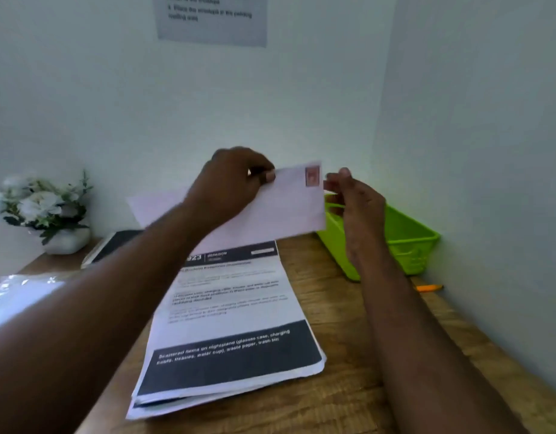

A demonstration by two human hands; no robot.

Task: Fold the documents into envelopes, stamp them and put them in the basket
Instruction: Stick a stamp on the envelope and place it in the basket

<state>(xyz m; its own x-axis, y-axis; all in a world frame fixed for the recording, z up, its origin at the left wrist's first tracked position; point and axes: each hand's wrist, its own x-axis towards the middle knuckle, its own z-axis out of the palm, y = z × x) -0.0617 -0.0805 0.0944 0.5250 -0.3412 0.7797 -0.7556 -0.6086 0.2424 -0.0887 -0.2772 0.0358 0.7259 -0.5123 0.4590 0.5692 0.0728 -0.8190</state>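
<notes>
Pinching the top edge of a stamped envelope, the left hand holds it above the desk, beyond the far edge of the document stack. Beside the envelope's right edge, the right hand hovers with fingers relaxed, over the green basket in the desk's far right corner.

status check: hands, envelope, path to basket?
Left hand pinches stamped envelope by its top edge, held above the desk. Right hand open beside its right end, not gripping. Green basket just right; nothing in the way.
</notes>
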